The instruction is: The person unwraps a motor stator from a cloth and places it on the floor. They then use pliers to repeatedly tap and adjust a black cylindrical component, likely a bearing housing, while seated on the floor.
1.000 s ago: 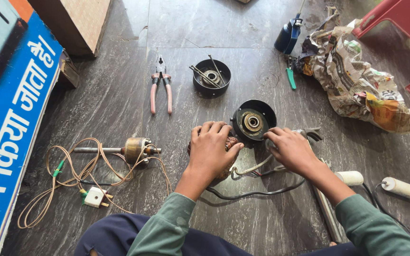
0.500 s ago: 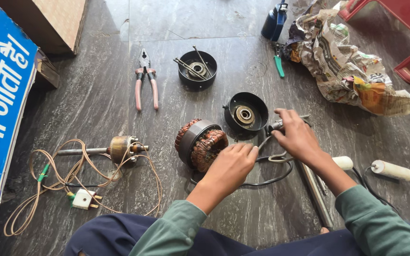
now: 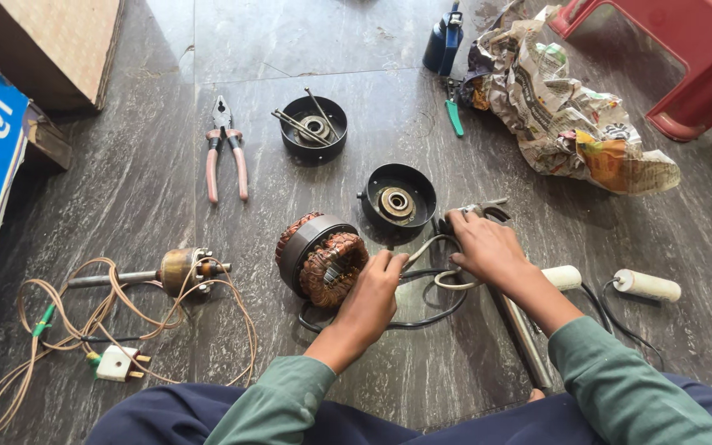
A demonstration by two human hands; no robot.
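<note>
At 6 o'clock of stator (image 3: pixel 323 259), left hand (image 3: pixel 370 298) pinches leads (image 3: pixel 422 247); right hand (image 3: pixel 488 247) grips tool (image 3: pixel 481 211). Advice: keep wires slack, don't nick windings.

A motor stator (image 3: pixel 323 259) is lying tilted on the dark stone floor (image 3: pixel 125 189), its copper windings bulging out of both ends of a dark steel ring, the open face turning toward the viewer. Black and pale cables (image 3: pixel 422 284) are looping out from beside it across the floor. Just beyond the cables, a metal tool with a long steel shaft (image 3: pixel 521 330) is lying flat, its head end mostly hidden.
</note>
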